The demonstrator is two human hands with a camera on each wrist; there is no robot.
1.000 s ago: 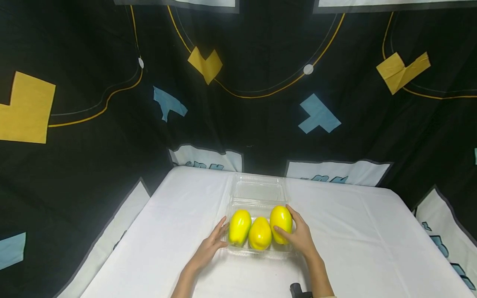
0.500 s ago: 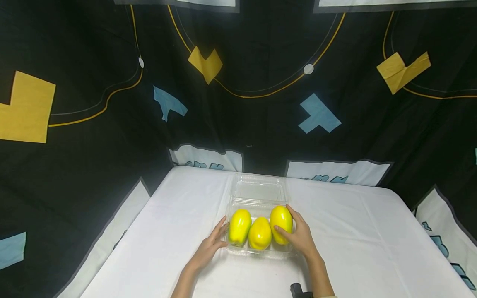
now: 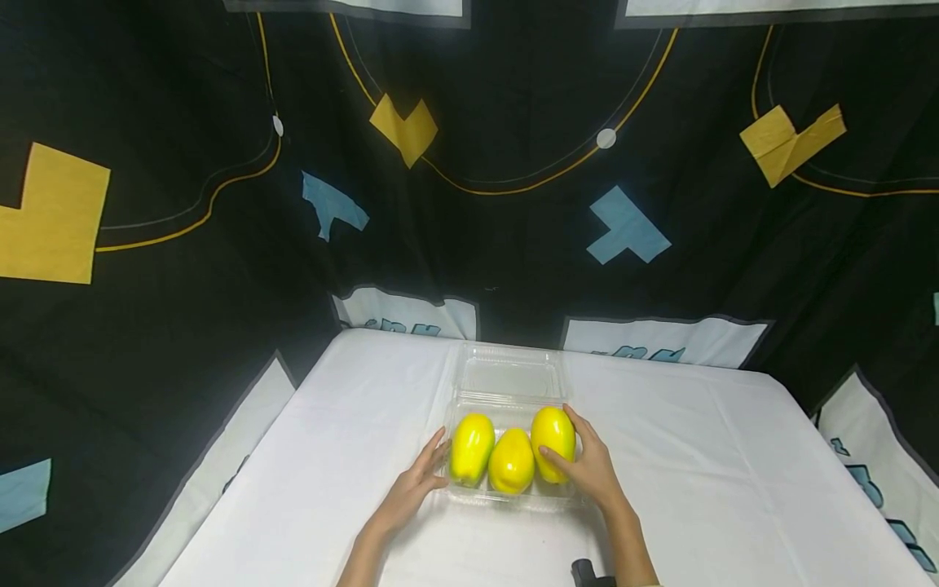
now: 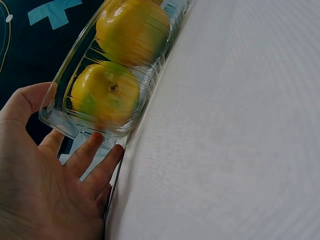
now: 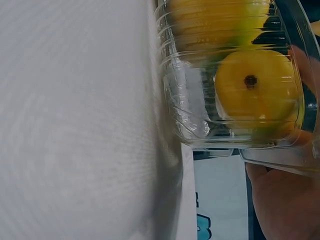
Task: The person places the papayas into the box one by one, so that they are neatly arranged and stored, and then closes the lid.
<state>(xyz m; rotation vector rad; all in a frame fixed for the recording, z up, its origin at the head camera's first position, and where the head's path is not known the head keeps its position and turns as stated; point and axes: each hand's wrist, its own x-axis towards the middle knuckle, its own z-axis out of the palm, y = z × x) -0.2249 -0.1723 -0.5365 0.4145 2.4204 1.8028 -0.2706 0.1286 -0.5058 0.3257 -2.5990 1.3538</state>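
Lying inside the right hand's grasp, the rightmost yellow fruit point(image 3: 554, 432) points its long axis almost straight away from you, its far end leaning slightly left. Your right hand point(image 3: 594, 470) is far the nearer: it comes in from the fruit's right, thumb across the near left side, fingers along the far right, gripping it with a partly closed curve. The fruit sits at that hand's end of the clear plastic clamshell point(image 3: 528, 498), whose longer side runs crosswise between your hands; the right wrist view shows the fruit behind the ribbed end wall.

Just beside it, toward your left hand, comes the middle yellow fruit point(image 3: 511, 462), then the leftmost yellow fruit point(image 3: 472, 450), nearest that hand. Your left hand point(image 3: 409, 487) stands at the opposite end wall, fingers spread and loosely extended, thumb apart, with hold of no fruit; whether every fingertip touches plastic, you cannot tell.

Beyond both hands, the hinged lid point(image 3: 511, 372) lies folded back, away from you. Beneath everything spreads the white tablecloth point(image 3: 704, 489); near your right forearm, a black object point(image 3: 585, 573) pokes in at the bottom edge.
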